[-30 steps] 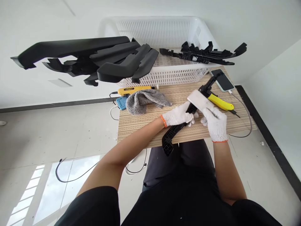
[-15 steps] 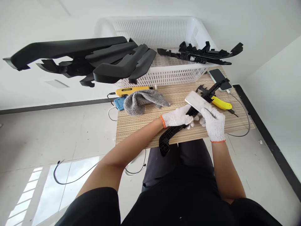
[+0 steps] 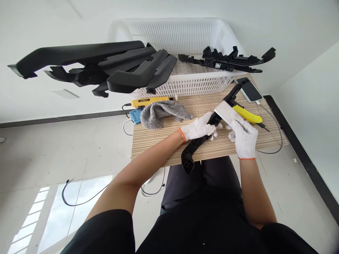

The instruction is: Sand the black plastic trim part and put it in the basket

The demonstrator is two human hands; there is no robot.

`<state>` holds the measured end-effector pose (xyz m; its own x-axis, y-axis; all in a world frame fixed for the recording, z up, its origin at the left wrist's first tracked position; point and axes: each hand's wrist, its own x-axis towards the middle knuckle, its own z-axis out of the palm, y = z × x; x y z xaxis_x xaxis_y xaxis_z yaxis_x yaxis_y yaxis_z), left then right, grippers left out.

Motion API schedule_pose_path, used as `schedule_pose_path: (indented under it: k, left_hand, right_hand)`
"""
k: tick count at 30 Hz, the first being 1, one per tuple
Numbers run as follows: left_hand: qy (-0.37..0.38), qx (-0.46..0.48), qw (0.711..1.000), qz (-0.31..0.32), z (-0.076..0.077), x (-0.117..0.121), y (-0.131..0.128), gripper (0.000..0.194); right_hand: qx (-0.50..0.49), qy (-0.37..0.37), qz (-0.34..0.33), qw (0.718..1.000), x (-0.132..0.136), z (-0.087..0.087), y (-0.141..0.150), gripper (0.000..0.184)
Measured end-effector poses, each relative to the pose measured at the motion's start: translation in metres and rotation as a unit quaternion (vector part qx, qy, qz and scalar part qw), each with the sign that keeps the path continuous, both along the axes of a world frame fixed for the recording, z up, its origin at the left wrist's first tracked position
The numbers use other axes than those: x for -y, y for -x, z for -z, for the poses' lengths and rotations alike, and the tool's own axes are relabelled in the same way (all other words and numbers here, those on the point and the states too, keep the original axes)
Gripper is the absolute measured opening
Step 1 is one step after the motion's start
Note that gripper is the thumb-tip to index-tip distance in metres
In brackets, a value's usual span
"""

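Note:
My left hand [image 3: 199, 127], in a white knit glove with an orange cuff, is closed round a long black plastic trim piece [image 3: 189, 151]. The piece slants across the tabletop, ribbed side up, its bent near end jutting past the front edge. My right hand [image 3: 245, 141], gloved alike, grips a flat white rectangular block [image 3: 226, 111]. That block lies across the upper part of the trim piece; whether it presses on it I cannot tell. Just beyond the block rests a yellow utility knife [image 3: 249, 115], partly covered by it.
A white plastic basket [image 3: 169, 35] stands behind, with black trim pieces [image 3: 143, 72] across its left and more black parts [image 3: 227, 62] at right. A grey cloth [image 3: 159, 114], yellow tool [image 3: 149, 101], blue device [image 3: 136, 115] and cabled phone [image 3: 249, 90] lie on the table.
The white block and my right hand have shifted slightly right. The trim piece's far end has swung a little left and away from me, still in my left hand.

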<state>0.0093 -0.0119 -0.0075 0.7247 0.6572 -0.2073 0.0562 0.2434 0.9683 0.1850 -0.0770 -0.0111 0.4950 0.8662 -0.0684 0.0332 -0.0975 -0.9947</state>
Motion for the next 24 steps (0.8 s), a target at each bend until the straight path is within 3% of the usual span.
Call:
schedule_pose_path:
  k: [5, 10, 15, 21, 24]
  left_hand:
    - [0.015, 0.007, 0.998, 0.063, 0.0023, 0.0003, 0.0018, 0.045]
    - [0.024, 0.027, 0.999, -0.027, -0.0007, -0.0049, 0.0033, 0.042]
    - [0.060, 0.031, 0.997, 0.047, 0.0002, -0.0034, 0.0036, 0.048]
    - [0.050, 0.049, 0.997, -0.018, 0.0013, -0.0036, 0.0018, 0.046]
    - [0.065, 0.043, 0.997, 0.020, 0.0023, -0.0028, 0.0016, 0.051]
  right_hand:
    - [0.021, 0.001, -0.049, 0.999, 0.0004, -0.0011, 0.0002, 0.040]
    - [0.001, -0.013, 0.017, 1.000, -0.0001, 0.0024, -0.0014, 0.041]
    - [0.012, 0.001, -0.043, 0.999, -0.0002, 0.0017, 0.0006, 0.041]
    - [0.011, 0.000, 0.006, 1.000, -0.0003, 0.0008, 0.0010, 0.040]
    - [0.010, -0.002, -0.025, 1.000, -0.0002, 0.0003, 0.0018, 0.039]
